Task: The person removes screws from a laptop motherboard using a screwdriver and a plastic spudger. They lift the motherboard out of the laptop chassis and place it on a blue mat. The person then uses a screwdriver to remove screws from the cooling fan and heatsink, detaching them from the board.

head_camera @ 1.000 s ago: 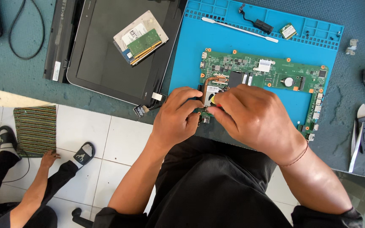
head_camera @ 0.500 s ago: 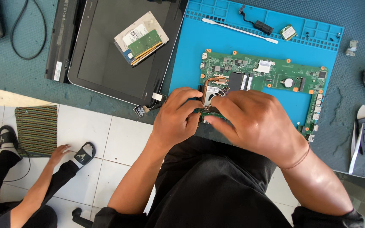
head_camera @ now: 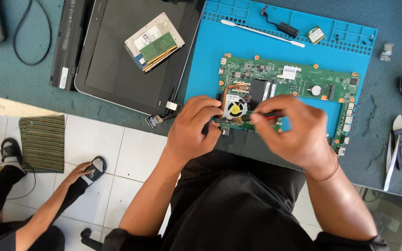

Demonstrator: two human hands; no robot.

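Board: green motherboard (head_camera: 298,81) flat on blue work mat (head_camera: 210,56), mat on teal bench (head_camera: 378,153).
Fan: round cooling fan (head_camera: 234,107) with copper heat pipe, at board's near-left corner, between the 2 hands.
Left hand: left hand (head_camera: 191,128) curled, fingertips pressing on board edge just beside fan; thumb and fingers close together, nothing visibly pinched.
Right hand: right hand (head_camera: 294,130) blurred, fingers closed on thin screwdriver (head_camera: 264,115) with red and dark shaft, tip pointing toward fan.
Mat top: white spudger (head_camera: 261,31) lying across upper trays, small black cable part (head_camera: 282,27) and small green card (head_camera: 316,34) near it.
Left of mat: open laptop shell (head_camera: 117,79), dark, with silver drive (head_camera: 147,39) and green memory stick (head_camera: 158,45) on top of it.
Far left: black cable (head_camera: 33,42) looped on bench.
Right side: pliers (head_camera: 395,148) on bench, well apart from board.
Floor: another person's hand (head_camera: 77,173) touching black sandal (head_camera: 96,167) on white tiles; striped mat (head_camera: 43,142) near it.
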